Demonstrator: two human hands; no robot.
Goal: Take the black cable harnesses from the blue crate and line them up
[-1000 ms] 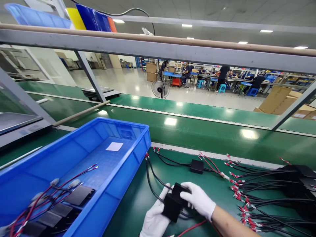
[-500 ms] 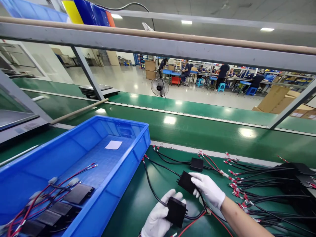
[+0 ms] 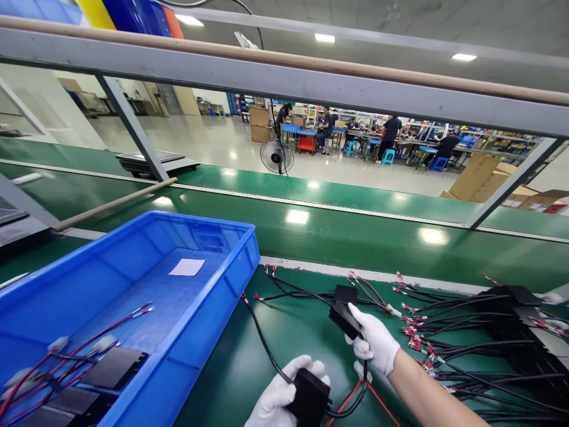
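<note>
- The left hand (image 3: 279,398) wears a white glove. Its fingers are shut tight around 1 black box (image 3: 310,398).
- The right hand (image 3: 377,345) wears a glove too. It grips the other black box (image 3: 343,317), tipped up just over the green bench (image 3: 293,332).
- A loose box (image 3: 345,292) lies just past the right hand.
- A blue bin (image 3: 208,323) sits left of the left hand, with boxes and red wires inside.
- A heap of wired boxes (image 3: 498,332) lies right of the right hand.
</note>
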